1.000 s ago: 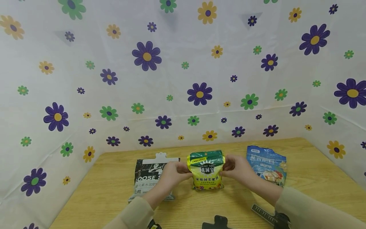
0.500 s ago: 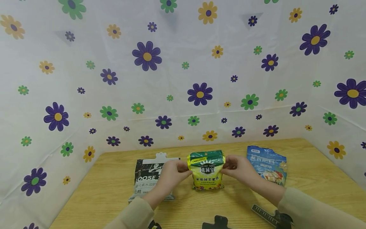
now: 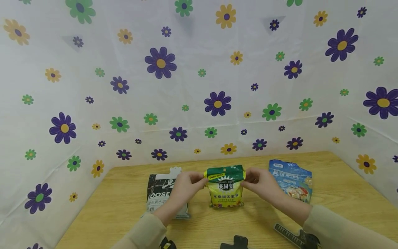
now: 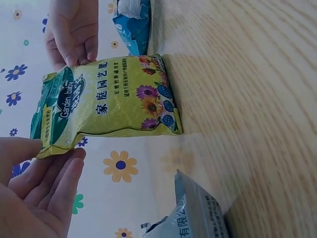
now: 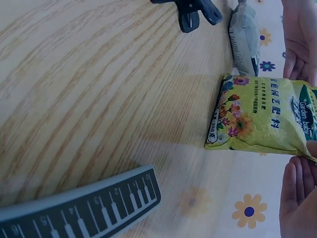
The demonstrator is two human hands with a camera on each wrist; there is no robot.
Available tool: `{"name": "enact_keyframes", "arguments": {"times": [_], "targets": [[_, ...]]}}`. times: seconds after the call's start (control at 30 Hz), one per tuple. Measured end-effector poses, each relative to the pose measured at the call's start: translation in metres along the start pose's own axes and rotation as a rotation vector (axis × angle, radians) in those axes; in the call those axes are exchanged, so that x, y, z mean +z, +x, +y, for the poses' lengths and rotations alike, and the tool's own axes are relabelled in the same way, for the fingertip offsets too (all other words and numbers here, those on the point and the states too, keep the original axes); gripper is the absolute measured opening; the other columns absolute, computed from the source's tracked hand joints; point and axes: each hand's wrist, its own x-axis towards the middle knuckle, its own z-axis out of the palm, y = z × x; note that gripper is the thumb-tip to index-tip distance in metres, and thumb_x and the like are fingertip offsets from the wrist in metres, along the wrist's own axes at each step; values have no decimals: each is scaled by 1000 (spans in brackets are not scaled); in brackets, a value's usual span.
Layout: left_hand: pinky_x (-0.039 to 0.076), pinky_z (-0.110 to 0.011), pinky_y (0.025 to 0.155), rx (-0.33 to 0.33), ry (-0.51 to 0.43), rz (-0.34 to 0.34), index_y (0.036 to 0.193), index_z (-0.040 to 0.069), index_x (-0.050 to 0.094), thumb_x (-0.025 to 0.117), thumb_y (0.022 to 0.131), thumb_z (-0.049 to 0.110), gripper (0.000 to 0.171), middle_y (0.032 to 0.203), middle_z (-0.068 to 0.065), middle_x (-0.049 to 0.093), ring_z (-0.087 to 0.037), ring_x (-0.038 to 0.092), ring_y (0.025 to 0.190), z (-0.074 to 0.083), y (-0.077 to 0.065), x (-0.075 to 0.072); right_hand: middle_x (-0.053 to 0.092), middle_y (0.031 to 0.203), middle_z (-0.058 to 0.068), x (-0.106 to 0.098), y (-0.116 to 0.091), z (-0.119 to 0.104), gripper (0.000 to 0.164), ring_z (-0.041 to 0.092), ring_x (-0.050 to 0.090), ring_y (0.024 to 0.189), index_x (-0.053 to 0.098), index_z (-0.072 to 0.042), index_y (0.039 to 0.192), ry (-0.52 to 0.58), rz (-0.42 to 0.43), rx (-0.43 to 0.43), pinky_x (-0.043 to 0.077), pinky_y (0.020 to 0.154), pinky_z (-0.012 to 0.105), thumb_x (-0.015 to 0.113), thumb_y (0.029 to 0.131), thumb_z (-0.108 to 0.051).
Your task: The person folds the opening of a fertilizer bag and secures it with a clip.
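Observation:
A yellow and green bag of garden fertiliser (image 3: pixel 226 190) stands upright on the table in the head view. My left hand (image 3: pixel 186 188) pinches its left edge near the top corner between thumb and fingers. At the opposite edge, my right hand (image 3: pixel 262 184) pinches the bag at about the same height. The left wrist view shows the bag's printed front (image 4: pixel 111 94), with its bottom end at the table. From the right wrist, the left hand (image 5: pixel 299 39) appears beyond the bag.
A black and white bag (image 3: pixel 155 200) with a white clip (image 3: pixel 175 171) lies left, partly behind my left arm. A blue bag (image 3: pixel 289 178) lies right. Nearer me are a black clip (image 3: pixel 237 242) and a dark strip with a numbered scale (image 5: pixel 109 203). A flowered curtain (image 3: pixel 199 86) hangs behind.
Both hands have slid slightly up the bag's sides, thumbs now nearer its top corners. The bag has stayed in place, and the head view has shifted a little.

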Motion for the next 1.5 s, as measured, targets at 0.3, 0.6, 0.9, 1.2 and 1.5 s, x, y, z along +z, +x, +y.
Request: {"name": "enact_keyframes", "arguments": {"times": [0.3, 0.6, 0.9, 1.2, 1.5], "targets": [[67, -37, 86, -18, -108, 14, 112, 1, 80, 68, 105, 18, 22, 106, -14, 80, -26, 78, 92, 2, 0, 0, 76, 98, 11, 2, 0, 2, 15, 15, 70, 88, 74, 0, 107, 27, 14, 8, 59, 76, 30, 78, 95, -7], [68, -40, 84, -5, -103, 48, 107, 0, 81, 69, 104, 14, 18, 101, -14, 81, -19, 77, 85, 5, 1, 1, 75, 97, 15, -1, 2, 0, 14, 13, 64, 82, 71, 1, 106, 87, -13, 45, 55, 72, 32, 71, 102, -12], [67, -30, 78, -21, -149, 64, 107, -2, 79, 70, 103, 9, 15, 101, -17, 80, -23, 77, 85, 7, 0, 3, 77, 103, 18, -1, 1, -2, 27, 21, 71, 91, 67, 8, 123, 115, -1, 64, 60, 77, 31, 70, 102, -9], [68, -30, 78, -15, -173, 60, 107, -4, 78, 72, 100, 3, 12, 101, -19, 80, -35, 78, 90, 6, 0, 4, 75, 102, 18, -2, 3, 2, 31, 21, 69, 89, 65, 9, 127, 131, -11, 25, 58, 73, 27, 70, 102, -8], [68, -39, 80, -19, -193, 70, 122, 0, 65, 72, 99, 1, 24, 94, -17, 80, -39, 78, 88, 4, 3, 5, 69, 102, 15, -2, 5, 3, 47, 20, 66, 86, 54, 6, 144, 181, -24, 22, 58, 72, 25, 70, 102, -7]]}}
